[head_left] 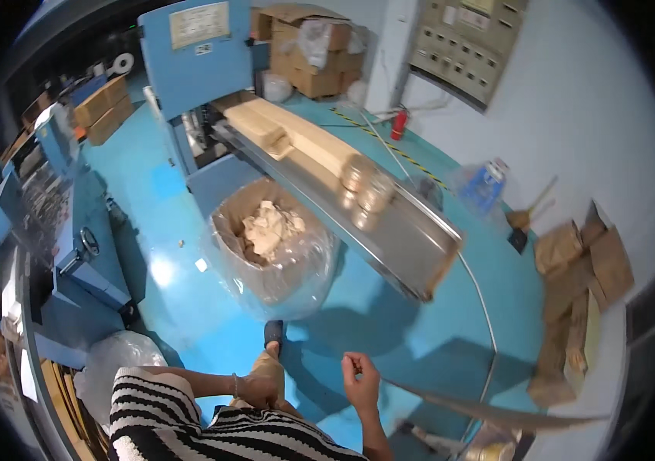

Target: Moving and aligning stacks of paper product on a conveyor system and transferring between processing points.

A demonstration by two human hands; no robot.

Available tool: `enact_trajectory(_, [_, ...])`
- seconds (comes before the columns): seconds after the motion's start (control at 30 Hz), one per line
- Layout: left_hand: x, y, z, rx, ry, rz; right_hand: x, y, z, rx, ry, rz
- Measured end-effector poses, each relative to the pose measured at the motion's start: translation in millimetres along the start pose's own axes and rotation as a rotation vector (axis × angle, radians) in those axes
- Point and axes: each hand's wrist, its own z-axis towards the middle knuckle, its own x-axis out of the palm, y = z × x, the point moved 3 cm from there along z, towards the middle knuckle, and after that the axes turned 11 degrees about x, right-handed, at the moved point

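The left hand [260, 388] rests curled against the person's thigh, holding nothing. The right hand [360, 378] is raised, fingers pinched on a thin brown strip [489, 411] above the blue floor [181, 253].

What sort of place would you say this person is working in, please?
Probably a small factory or packaging workshop: a blue machine feeds a long steel conveyor tray, a plastic-lined carton of scraps stands on the blue painted floor, and flattened cardboard is stacked by the wall.

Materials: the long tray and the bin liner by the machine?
Tray: looks like bare sheet metal, probably stainless; grey, dull sheen, folded rim. Bin liner: thin clear plastic film, glossy and wrinkled, draped over a brown box that looks like cardboard.
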Motion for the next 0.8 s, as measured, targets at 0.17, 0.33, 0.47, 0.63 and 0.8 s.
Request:
enact_trajectory(0.17, [-133.6,90.2,-96.2,-0.092,-0.619,0.015,139.2,100.5,188.4,-0.195,0.17,0.006])
enact_trajectory(0.33, [-151.4,206.9,-148.9,0.11,-0.737,-0.152,251.7,173.0,258.1,-0.394,0.185,-0.182])
enact_trajectory(0.47, [-318.2,263.1,-95.9,0.299,-0.914,0.381,254.4,189.6,345.7,-0.46,0.114,-0.533])
enact_trajectory(0.63, [-481.2,212.4,-127.6,0.191,-1.648,0.281,84.7,132.3,438.3,-0.686,-0.62,-0.957])
enact_trajectory(0.8, [-615.2,329.6,-171.4,-0.637,-1.936,0.672,122.1,162.2,537.1,-0.13,-0.236,-0.758])
